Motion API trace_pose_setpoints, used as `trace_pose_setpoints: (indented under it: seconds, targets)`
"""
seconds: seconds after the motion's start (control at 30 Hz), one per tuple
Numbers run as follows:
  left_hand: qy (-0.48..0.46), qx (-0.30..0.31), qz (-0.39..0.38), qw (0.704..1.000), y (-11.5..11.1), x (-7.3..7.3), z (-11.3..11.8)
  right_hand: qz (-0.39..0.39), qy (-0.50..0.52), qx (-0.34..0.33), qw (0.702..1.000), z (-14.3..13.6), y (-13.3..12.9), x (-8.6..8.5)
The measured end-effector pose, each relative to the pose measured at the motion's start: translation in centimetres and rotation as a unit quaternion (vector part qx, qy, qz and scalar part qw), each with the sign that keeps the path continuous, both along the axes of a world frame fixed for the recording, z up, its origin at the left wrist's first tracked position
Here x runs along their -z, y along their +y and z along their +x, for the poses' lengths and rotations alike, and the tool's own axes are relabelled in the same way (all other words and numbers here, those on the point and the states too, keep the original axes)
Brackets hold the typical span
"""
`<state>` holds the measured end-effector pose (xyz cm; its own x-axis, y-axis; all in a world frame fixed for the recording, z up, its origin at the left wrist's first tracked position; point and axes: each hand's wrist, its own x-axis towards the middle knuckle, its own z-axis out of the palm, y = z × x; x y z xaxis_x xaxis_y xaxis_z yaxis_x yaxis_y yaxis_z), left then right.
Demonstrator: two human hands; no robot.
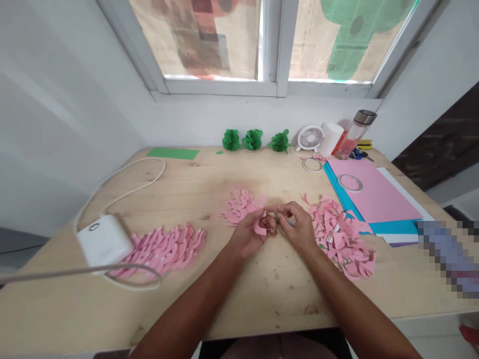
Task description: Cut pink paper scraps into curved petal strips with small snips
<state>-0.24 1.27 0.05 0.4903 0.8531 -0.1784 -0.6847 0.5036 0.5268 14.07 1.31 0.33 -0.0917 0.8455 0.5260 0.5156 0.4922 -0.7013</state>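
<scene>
My left hand (247, 233) is closed on a curved pink paper piece (259, 224) above the middle of the table. Close beside it, my right hand (299, 223) is pinched, its fingertips meeting those of the left; what lies between them is too small to make out. Just behind the left hand is a small pile of pink paper pieces (239, 202). Right of my right hand lies a heap of pink paper scraps (342, 237). Farther left, wavy pink paper strips (168, 249) lie overlapped in a row.
A white power adapter (104, 240) with a cable sits at left. Green paper pompoms (253, 139) line the back, beside a small white fan (310, 137) and a glass bottle (355, 134). Pink sheets (374, 199) lie over blue ones at right, with a tape roll (350, 183) on top.
</scene>
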Motion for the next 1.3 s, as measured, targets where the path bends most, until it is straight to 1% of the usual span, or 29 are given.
trace_pose_setpoints:
  seconds: [0.17, 0.33, 0.47, 0.6, 0.73, 0.8, 0.87, 0.93, 1.0, 1.07, 1.13, 1.17, 1.2, 1.23, 1.3]
  targets:
    - [0.009, -0.005, -0.002, 1.000, 0.0, -0.1, 0.0, -0.005, -0.002, -0.004, 1.000, 0.0, -0.1, -0.3]
    - [0.010, -0.004, -0.004, 1.000, 0.1, 0.1, -0.1, 0.001, -0.014, -0.004, 1.000, 0.0, 0.0, 0.0]
    - [0.030, -0.023, 0.005, 0.999, 0.2, 0.1, -0.4, -0.002, -0.026, -0.006, 1.000, 0.1, 0.2, 0.2]
    - [0.081, -0.055, 0.036, 0.995, 0.4, 0.2, -0.6, -0.030, -0.011, -0.002, 0.999, 0.1, 0.2, 0.2]
    - [0.153, -0.071, 0.074, 0.983, 0.6, 0.6, -0.2, -0.080, 0.046, -0.005, 0.996, 0.1, 0.2, 0.3]
    - [0.198, -0.078, 0.097, 0.972, 0.6, 1.0, 0.1, -0.109, 0.077, -0.012, 0.991, 0.2, 0.1, 0.4]
    - [0.259, -0.082, 0.130, 0.954, 0.7, 1.3, 0.3, -0.130, 0.104, -0.025, 0.986, 0.2, 0.2, 0.4]
    - [0.336, -0.092, 0.172, 0.921, 0.6, 1.5, 0.3, -0.139, 0.125, -0.045, 0.981, 0.2, 0.2, 0.4]
    - [0.426, -0.110, 0.227, 0.869, 0.5, 1.5, 0.2, -0.136, 0.146, -0.072, 0.977, 0.1, 0.2, 0.3]
    - [0.512, -0.131, 0.284, 0.800, 0.3, 1.4, 0.1, -0.125, 0.161, -0.100, 0.974, 0.1, 0.2, 0.1]
    - [0.571, -0.149, 0.327, 0.738, 0.1, 1.2, 0.1, -0.113, 0.165, -0.122, 0.972, 0.1, 0.1, -0.2]
    - [0.585, -0.159, 0.341, 0.718, 0.0, 1.2, 0.0, -0.107, 0.161, -0.128, 0.973, 0.0, 0.0, -0.4]
    - [0.591, -0.167, 0.352, 0.707, -0.1, 1.1, 0.0, -0.101, 0.155, -0.131, 0.974, 0.0, -0.1, -0.5]
    - [0.590, -0.174, 0.358, 0.702, -0.1, 1.1, 0.0, -0.095, 0.145, -0.130, 0.976, 0.0, -0.1, -0.7]
    - [0.575, -0.181, 0.358, 0.712, -0.2, 1.2, 0.0, -0.086, 0.123, -0.127, 0.981, -0.1, -0.3, -0.8]
